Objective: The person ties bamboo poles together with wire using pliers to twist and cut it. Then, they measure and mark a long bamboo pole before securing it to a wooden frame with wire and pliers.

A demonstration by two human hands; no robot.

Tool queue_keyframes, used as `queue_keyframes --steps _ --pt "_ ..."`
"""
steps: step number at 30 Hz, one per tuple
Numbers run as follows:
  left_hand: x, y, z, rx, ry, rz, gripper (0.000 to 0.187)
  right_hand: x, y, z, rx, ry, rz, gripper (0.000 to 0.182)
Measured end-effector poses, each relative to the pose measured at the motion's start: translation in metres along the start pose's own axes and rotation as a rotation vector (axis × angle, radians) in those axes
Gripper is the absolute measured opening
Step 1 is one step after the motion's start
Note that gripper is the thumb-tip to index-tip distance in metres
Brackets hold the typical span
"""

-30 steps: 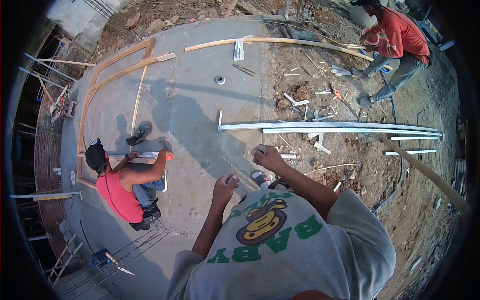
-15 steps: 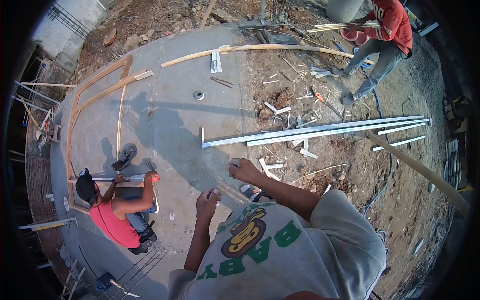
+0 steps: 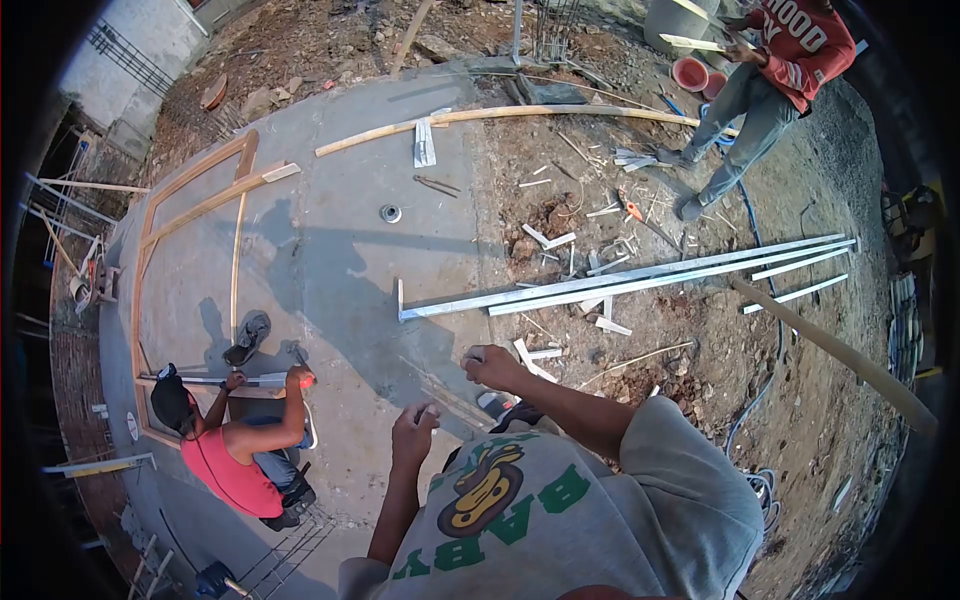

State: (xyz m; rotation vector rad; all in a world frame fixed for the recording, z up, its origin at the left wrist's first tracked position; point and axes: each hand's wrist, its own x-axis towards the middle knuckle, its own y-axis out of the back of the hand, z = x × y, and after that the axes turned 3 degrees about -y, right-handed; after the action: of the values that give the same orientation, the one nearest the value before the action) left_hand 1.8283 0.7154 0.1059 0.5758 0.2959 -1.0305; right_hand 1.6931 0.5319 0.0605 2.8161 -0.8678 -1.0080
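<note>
- Our left hand and right hand — fingers curled shut — pinch a thin strip before our chest, above the concrete slab.
- We judge it light, whippy — best held near both ends.

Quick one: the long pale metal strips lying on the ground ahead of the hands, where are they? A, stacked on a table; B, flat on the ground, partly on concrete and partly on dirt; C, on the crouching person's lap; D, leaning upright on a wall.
B: the long metal strips lie flat, their left end on the concrete slab, the rest over dirt.
</note>
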Motion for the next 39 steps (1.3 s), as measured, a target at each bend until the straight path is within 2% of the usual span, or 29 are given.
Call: queue_keyframes --steps 7,16,20,27,33,39 --pt "-0.005 -0.002 0.001 0.005 0.039 0.000 0.036 0.006 0.005 -0.015 0.003 0.031 0.019 0.031" --pt "-0.008 -0.003 0.012 0.012 -0.040 0.020 0.036 -0.006 -0.002 -0.016 -0.019 0.057 0.048 0.032" --pt "-0.006 -0.003 -0.004 0.005 -0.062 -0.015 0.036 -0.017 -0.003 -0.021 -0.039 0.084 0.119 0.032" --pt "-0.036 0.011 -0.012 -0.055 -0.128 0.015 0.035 -0.039 -0.033 -0.010 -0.014 0.045 0.101 0.031" --pt "-0.064 0.033 -0.043 -0.103 -0.135 0.052 0.032 -0.060 -0.076 -0.002 -0.147 0.130 0.112 0.031" --pt "-0.084 0.053 -0.068 -0.154 -0.154 0.118 0.031 -0.095 -0.109 -0.013 -0.048 0.109 0.103 0.032"
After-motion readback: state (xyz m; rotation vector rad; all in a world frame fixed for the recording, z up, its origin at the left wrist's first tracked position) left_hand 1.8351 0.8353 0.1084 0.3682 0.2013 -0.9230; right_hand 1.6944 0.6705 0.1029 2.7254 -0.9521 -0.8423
